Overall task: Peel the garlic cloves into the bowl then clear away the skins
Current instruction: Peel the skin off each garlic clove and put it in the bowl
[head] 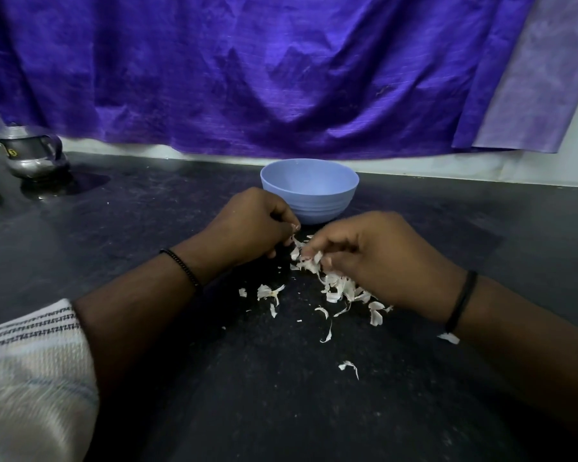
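Head view: metal jug [34, 155] far left, purple cloth [247, 71] behind bowl [309, 191].

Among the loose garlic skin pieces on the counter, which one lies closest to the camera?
The curled skin piece lying alone at the bottom of the scatter. The other skins sit higher in the picture, heaped by the right hand near the bowl.

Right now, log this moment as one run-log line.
phase: peeling | left hand: pinching small pale piece | right hand: fingers curled in garlic skins | bowl: behind hands, contents unseen | skins scattered on counter
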Tool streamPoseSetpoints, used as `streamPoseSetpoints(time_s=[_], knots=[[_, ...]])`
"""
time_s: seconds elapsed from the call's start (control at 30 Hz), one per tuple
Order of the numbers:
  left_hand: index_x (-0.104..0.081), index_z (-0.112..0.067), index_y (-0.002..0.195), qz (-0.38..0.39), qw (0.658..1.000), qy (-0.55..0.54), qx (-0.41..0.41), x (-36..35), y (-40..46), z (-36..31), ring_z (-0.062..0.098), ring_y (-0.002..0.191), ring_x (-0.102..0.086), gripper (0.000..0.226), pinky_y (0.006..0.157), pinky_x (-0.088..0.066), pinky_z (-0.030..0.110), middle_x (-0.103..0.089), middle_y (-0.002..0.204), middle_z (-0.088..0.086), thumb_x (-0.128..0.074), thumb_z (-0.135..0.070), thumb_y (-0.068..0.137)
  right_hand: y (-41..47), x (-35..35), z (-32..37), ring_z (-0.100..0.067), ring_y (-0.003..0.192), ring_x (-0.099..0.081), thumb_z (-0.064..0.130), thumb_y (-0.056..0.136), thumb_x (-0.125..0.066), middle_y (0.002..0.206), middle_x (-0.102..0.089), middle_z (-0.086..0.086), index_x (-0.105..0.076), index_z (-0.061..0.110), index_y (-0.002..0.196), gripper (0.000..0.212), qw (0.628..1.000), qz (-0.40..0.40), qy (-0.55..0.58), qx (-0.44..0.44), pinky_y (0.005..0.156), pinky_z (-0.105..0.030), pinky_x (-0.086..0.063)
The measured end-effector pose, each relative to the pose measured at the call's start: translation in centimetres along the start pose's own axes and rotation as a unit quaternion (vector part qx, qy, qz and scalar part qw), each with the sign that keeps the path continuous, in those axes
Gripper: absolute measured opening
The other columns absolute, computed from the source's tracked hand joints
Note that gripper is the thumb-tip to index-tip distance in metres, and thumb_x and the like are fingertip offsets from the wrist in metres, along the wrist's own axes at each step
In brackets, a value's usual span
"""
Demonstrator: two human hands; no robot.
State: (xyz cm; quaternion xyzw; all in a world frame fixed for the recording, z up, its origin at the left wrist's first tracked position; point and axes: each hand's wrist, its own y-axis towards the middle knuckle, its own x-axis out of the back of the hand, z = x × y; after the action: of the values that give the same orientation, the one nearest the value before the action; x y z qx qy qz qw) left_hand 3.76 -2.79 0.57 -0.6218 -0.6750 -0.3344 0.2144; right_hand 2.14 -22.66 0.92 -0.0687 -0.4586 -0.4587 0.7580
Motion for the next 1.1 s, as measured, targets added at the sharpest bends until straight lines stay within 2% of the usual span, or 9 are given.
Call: streamPoseSetpoints(time_s=[0.13, 0.27, 0.33, 0.43, 0.57, 0.77, 0.87, 0.97, 1.1], knots=[[-0.075, -0.02, 0.075, 0.022, 1.0, -0.005, -0.015, 0.2, -0.4, -0.4, 0.005, 0.047, -0.061, 0.008, 0.048, -0.044, 0.016, -0.068, 0.057, -0.013, -0.078, -0.019, 0.082, 0.1, 1.9, 0.2, 0.003, 0.063, -0.064, 0.013, 0.077, -0.083, 0.072, -0.073, 0.013, -0.078, 0.03, 0.08, 0.018, 0.999, -0.035, 0.004, -0.024, 0.059, -0.01, -0.047], [-0.074, -0.017, 0.071, 0.07, 0.997, 0.006, -0.023, 0.5, -0.9, -1.1, 0.004, 0.053, -0.059, 0.018, 0.055, -0.047, 0.02, -0.069, 0.059, -0.006, -0.09, -0.026, 0.067, 0.1, 3.2, 0.4, 0.0, 0.064, -0.063, 0.008, 0.08, -0.074, 0.074, -0.07, 0.011, -0.078, 0.038, 0.083, 0.03, 0.991, 0.052, -0.101, -0.073, 0.061, -0.023, -0.051], [-0.074, -0.017, 0.076, 0.091, 0.995, -0.005, -0.031, 0.4, -0.9, -1.2, 0.002, 0.056, -0.058, 0.022, 0.056, -0.046, 0.018, -0.068, 0.06, -0.007, -0.091, -0.028, 0.066, 0.0, 3.7, 0.7, 0.005, 0.075, -0.062, 0.03, 0.081, -0.08, 0.081, -0.068, 0.018, -0.076, 0.037, 0.093, 0.015, 0.981, 0.101, -0.131, -0.099, 0.071, -0.022, -0.05], [-0.075, -0.025, 0.089, 0.133, 0.99, 0.01, -0.049, 0.2, -0.9, -1.1, -0.003, 0.061, -0.058, 0.028, 0.061, -0.046, 0.02, -0.067, 0.07, -0.01, -0.09, -0.033, 0.066, -0.1, 3.6, 1.0, 0.002, 0.09, -0.058, 0.058, 0.07, -0.079, 0.091, -0.059, 0.021, -0.067, 0.037, 0.109, 0.045, 0.955, 0.179, -0.195, -0.134, 0.082, -0.023, -0.049], [-0.076, -0.029, 0.085, 0.147, 0.984, 0.069, -0.079, -0.2, -0.9, -1.0, -0.007, 0.061, -0.058, 0.022, 0.063, -0.046, 0.016, -0.068, 0.068, -0.017, -0.09, -0.028, 0.068, 0.0, 1.9, 0.0, 0.013, 0.066, -0.057, 0.035, 0.078, -0.082, 0.08, -0.06, 0.018, -0.07, 0.032, 0.093, 0.02, 0.974, 0.121, -0.155, -0.108, 0.058, -0.006, -0.04], [-0.075, -0.022, 0.085, 0.138, 0.988, 0.021, -0.072, -0.1, -0.6, -0.8, 0.0, 0.059, -0.061, 0.013, 0.054, -0.047, 0.014, -0.071, 0.069, -0.009, -0.08, -0.011, 0.08, 0.3, 2.1, -0.6, -0.009, 0.052, -0.068, 0.005, 0.089, -0.068, 0.07, -0.07, -0.003, -0.071, 0.024, 0.084, 0.02, 0.992, -0.006, -0.011, -0.128, 0.047, -0.02, -0.049], [-0.074, -0.021, 0.085, 0.141, 0.987, -0.001, -0.081, -0.1, -0.7, -0.7, 0.004, 0.059, -0.061, 0.015, 0.054, -0.047, 0.015, -0.071, 0.07, -0.005, -0.079, -0.007, 0.081, 0.3, 2.2, -0.4, -0.007, 0.06, -0.063, 0.008, 0.079, -0.079, 0.076, -0.073, -0.002, -0.075, 0.024, 0.082, 0.017, 0.996, -0.006, 0.023, -0.088, 0.061, -0.03, -0.054], [-0.077, -0.024, 0.083, 0.126, 0.987, 0.032, -0.099, 0.0, -0.5, -0.6, 0.001, 0.061, -0.062, 0.013, 0.06, -0.049, 0.015, -0.074, 0.073, -0.005, -0.083, -0.014, 0.077, 0.1, 2.2, -0.4, 0.006, 0.068, -0.061, 0.004, 0.079, -0.079, 0.076, -0.072, 0.016, -0.077, 0.027, 0.082, 0.023, 0.997, 0.035, 0.017, -0.065, 0.068, -0.015, -0.048], [-0.078, -0.027, 0.087, 0.114, 0.985, 0.062, -0.112, 0.0, -0.2, -0.1, -0.004, 0.067, -0.063, 0.009, 0.065, -0.049, 0.014, -0.073, 0.075, -0.014, -0.081, -0.022, 0.08, 0.1, 3.5, -0.3, 0.006, 0.065, -0.062, 0.015, 0.078, -0.082, 0.075, -0.07, 0.02, -0.076, 0.03, 0.08, 0.016, 0.997, 0.024, -0.054, -0.057, 0.066, -0.018, -0.051]])
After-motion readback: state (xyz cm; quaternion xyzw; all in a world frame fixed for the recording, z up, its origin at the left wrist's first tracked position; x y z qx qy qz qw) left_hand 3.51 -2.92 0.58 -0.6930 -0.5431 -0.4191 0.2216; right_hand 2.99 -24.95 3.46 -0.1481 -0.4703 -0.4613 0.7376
